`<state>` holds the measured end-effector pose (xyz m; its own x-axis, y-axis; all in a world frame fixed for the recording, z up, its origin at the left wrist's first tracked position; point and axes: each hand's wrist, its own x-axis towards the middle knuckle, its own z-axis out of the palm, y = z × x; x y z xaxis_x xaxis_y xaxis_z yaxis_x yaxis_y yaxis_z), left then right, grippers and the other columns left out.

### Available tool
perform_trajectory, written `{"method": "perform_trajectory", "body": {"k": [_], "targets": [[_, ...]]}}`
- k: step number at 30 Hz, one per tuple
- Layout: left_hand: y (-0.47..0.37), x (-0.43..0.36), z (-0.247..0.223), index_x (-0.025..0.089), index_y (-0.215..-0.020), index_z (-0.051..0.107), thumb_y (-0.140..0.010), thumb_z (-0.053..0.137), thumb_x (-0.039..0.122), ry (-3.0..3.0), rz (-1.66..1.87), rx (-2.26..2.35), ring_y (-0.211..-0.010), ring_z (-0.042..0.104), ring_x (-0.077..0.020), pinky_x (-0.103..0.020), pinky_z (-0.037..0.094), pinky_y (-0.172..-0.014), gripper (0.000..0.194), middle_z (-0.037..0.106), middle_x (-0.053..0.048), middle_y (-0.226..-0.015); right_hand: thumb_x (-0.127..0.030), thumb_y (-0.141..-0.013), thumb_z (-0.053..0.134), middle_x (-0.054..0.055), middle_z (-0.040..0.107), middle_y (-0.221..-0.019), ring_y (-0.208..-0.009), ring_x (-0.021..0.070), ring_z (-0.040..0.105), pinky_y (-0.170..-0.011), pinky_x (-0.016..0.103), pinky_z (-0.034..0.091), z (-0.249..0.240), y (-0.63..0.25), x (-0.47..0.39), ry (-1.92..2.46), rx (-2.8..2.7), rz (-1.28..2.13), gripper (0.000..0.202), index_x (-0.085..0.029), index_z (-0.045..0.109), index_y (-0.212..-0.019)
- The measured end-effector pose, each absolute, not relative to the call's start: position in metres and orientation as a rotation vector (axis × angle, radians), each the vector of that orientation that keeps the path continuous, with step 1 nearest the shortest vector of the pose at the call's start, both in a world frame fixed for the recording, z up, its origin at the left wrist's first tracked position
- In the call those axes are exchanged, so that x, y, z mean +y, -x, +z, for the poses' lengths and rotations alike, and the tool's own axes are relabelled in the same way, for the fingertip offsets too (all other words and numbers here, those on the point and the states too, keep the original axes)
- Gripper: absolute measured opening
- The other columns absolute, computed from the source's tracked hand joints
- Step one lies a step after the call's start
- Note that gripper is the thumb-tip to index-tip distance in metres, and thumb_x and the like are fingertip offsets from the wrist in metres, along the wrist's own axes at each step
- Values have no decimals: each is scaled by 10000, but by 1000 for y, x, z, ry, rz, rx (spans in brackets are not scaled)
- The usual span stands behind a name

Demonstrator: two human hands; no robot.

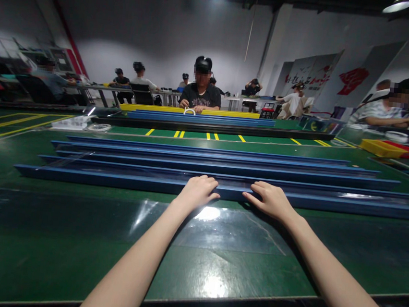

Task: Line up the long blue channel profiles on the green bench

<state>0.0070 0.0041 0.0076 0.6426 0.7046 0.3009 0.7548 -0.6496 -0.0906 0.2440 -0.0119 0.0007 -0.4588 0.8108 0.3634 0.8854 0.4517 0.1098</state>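
Both hands are on the nearest long blue channel (115,179), which lies crosswise on the green table. My left hand (200,190) is hooked over its near wall, fingers inside the channel and thumb on the outer side. A short way to the right, my right hand (268,198) grips the same wall, thumb pointing left. The fingertips of both are hidden behind the wall. Clear plastic film shows inside the channel. Closer to me, a wide clear plastic strip (196,235) lies flat beneath my forearms. More blue channels (225,168) lie parallel just behind.
Across the green table (186,267), black, blue and yellow strips (230,113) lie before a co-worker (201,90), whose hands are by a white ring. Yellow and red trays (378,147) stand at right. Other people sit further back.
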Motion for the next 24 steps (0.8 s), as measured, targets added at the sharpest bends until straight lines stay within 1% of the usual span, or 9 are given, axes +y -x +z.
{"method": "perform_trajectory", "body": {"k": [11,24], "targets": [[-7,3,7,190,-873,552,-803,494,395,2655,-346,-1199,-849,551,-172,-257,419,-675,224,617,-14,-889,-481,-849,281,48,590,-760,-708,151,545,-576,239,311,0,-244,-11,1464,-2456,-426,410,-192,538,-710],[-8,3,9,192,-848,554,-806,494,391,2676,-310,-1220,-848,549,-171,-251,409,-652,212,624,-11,-871,-481,-849,279,49,590,-754,-710,156,544,-569,241,309,1,-244,-11,1470,-2452,-413,411,-194,537,-705]]}}
